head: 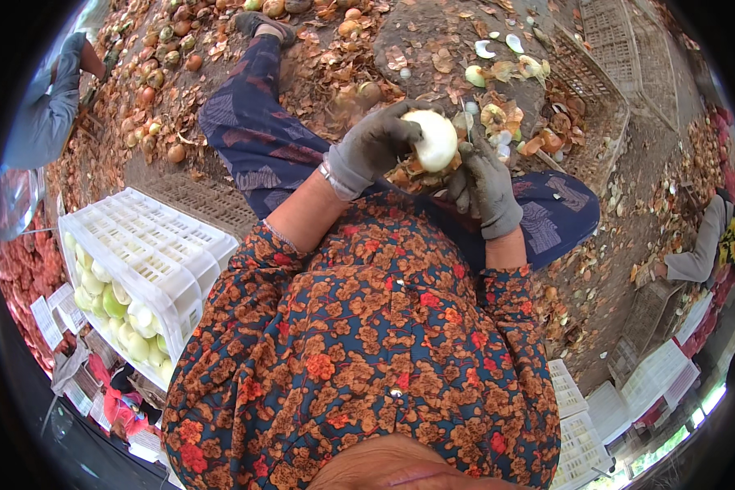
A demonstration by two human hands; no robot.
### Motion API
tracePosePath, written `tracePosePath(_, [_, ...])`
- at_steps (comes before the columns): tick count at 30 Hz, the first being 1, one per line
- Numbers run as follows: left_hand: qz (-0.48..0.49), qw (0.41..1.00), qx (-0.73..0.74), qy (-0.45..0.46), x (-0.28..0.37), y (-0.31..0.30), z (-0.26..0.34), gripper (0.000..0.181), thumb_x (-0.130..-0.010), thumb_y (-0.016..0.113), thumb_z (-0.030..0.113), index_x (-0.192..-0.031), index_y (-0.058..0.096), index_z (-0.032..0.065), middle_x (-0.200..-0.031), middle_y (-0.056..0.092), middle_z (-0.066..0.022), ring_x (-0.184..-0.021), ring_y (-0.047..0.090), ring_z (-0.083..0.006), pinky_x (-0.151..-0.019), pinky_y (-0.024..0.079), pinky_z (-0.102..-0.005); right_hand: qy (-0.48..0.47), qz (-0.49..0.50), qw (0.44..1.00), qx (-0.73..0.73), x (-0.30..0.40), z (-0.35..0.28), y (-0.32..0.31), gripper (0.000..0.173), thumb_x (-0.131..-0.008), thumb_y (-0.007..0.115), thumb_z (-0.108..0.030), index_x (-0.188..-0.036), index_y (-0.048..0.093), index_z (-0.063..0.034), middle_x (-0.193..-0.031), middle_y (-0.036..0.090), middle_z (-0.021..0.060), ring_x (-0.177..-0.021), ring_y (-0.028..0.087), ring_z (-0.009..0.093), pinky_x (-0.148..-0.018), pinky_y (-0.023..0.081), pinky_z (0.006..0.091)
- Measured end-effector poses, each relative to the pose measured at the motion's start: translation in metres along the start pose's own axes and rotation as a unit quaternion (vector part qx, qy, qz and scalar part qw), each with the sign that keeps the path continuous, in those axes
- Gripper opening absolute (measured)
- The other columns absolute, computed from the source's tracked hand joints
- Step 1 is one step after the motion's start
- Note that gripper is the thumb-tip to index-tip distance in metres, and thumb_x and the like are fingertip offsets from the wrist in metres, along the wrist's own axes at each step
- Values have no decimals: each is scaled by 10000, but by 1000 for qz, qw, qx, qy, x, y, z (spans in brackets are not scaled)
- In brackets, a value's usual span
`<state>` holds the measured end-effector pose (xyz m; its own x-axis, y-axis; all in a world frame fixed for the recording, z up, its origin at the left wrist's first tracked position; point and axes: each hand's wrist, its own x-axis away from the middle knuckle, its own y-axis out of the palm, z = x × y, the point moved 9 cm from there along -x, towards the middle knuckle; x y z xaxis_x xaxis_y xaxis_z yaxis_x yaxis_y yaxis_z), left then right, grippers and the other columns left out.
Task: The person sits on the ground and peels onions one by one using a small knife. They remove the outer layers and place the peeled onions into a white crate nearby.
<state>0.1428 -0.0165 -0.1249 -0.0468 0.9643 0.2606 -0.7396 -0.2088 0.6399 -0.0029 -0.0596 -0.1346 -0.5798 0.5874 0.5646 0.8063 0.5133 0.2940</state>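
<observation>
My left hand, in a dirty grey work glove, holds a peeled white onion between thumb and fingers above my lap. Close by on the right is my gloved right hand, its fingers curled. From its thumb and forefinger rises a thin, straight blade, apparently a small knife seen edge-on; its handle is hidden in the glove. Brown onion skins show beneath the peeled onion, between the hands. On the ground past my right hand lie a partly peeled onion and white onion pieces.
At my left a white plastic crate, tipped on its side, holds peeled onions. Unpeeled onions and loose skins cover the ground ahead. A dirty crate lies front right. Other people's legs show at both sides.
</observation>
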Motion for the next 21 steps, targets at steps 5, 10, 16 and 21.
tracePosePath(5, [-7, 979, 202, -27, -16, 11, -4, 535, -784, 545, 118, -1285, 425, -24, -1216, 542, -157, -1135, 529, -287, -991, 413, -417, 20, -12, 986, -164, 6, 0, 16, 438, -952, 426, -267, -1360, 359, -120, -546, 553, 81, -339, 458, 152, -316, 382, 260])
tracePosePath(10, [-40, 986, 160, -9, -51, 24, 0, 537, -810, 538, 124, -1315, 401, 6, -1209, 536, -139, -1128, 525, -286, -980, 415, -418, 3, 16, 977, -210, -17, 6, 8, 332, -956, 404, -349, -1202, 467, -135, -557, 554, 63, -338, 457, 160, -301, 382, 287])
tracePosePath(16, [59, 968, -244, -16, -82, -7, -3, 616, -846, 589, 223, -1388, 355, 46, -1253, 503, -152, -1130, 519, -212, -958, 420, -325, 13, 86, 983, -162, -39, -1, -10, 271, -956, 396, -339, -1053, 523, -120, -579, 569, 61, -365, 486, 159, -327, 406, 292])
tracePosePath(21, [39, 753, -656, 40, -69, 5, 11, 673, -792, 626, 299, -1389, 363, 130, -1312, 425, -263, -1156, 485, -381, -970, 399, -399, 32, 50, 984, -171, -67, 32, -10, 260, -941, 425, -275, -1119, 513, -107, -582, 548, 68, -384, 476, 152, -352, 393, 277])
